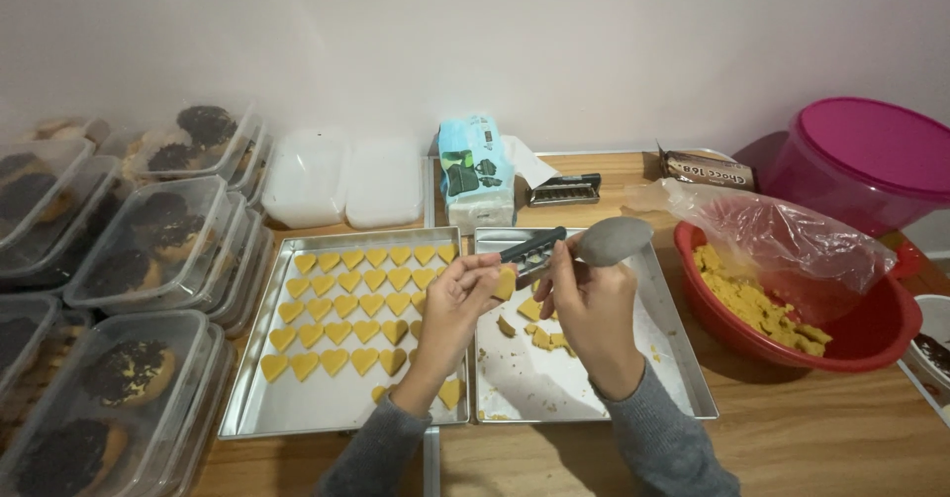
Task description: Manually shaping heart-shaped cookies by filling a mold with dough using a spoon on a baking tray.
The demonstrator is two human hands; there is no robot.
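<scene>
Centrally, in the head view, a small yellow dough piece (506, 283) is pinched between the fingertips of the left hand (457, 304), held up above the seam where two metal trays meet, so that it stays within easy reach of both. The right hand (586, 309) is closed around the dark handle of a spatula (579, 245), whose rounded grey blade is tilted up and to the right, away from the dough; the handle end is brought close against the piece, apparently so that it can be worked or freed. On the left tray (247, 398), heart-shaped dough cutouts (341, 334) are laid in neat, evenly spaced rows, kept apart from one another, presumably so that they do not stick together. On the right tray (683, 378), only crumbs and a few loose dough scraps (539, 337) are scattered, just under the hands, which suggests it is used as the working surface. A red bowl (871, 339), partly covered by a clear plastic bag, is set just beside that tray with crumbled yellow dough (752, 304) inside, near the right hand. Clear lidded containers (148, 249) holding dark-topped baked goods are stacked along the left edge, well apart from the raw dough. A magenta tub (871, 160) stands behind the bowl, against the wall.
</scene>
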